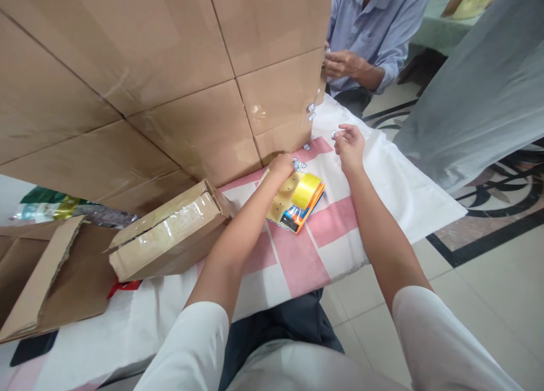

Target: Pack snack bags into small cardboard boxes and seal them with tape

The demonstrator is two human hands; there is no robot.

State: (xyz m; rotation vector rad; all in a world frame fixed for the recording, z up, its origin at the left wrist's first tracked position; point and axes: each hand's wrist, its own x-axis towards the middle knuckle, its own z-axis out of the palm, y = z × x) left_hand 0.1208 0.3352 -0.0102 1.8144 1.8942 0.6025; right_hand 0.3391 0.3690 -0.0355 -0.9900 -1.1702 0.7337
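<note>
My left hand (282,165) is closed, its fingers curled down at the top edge of a yellow perforated card (284,197) lying on the pink-and-white cloth (297,255); what it grips is hidden. A roll of yellow tape (306,190) rests on colourful printed cards (297,216) just right of that hand. My right hand (349,144) hovers farther right, pinching a small silvery item (334,134) between thumb and fingers. Several similar small silvery pieces (311,111) lie near the corner of the big carton.
A large cardboard carton (170,68) towers at the back left. A smaller taped box (170,232) and an opened flat box (46,277) lie at the left. Another person in a blue shirt (374,28) sits opposite, hands together. Grey fabric (480,90) hangs at the right; tiled floor lies below.
</note>
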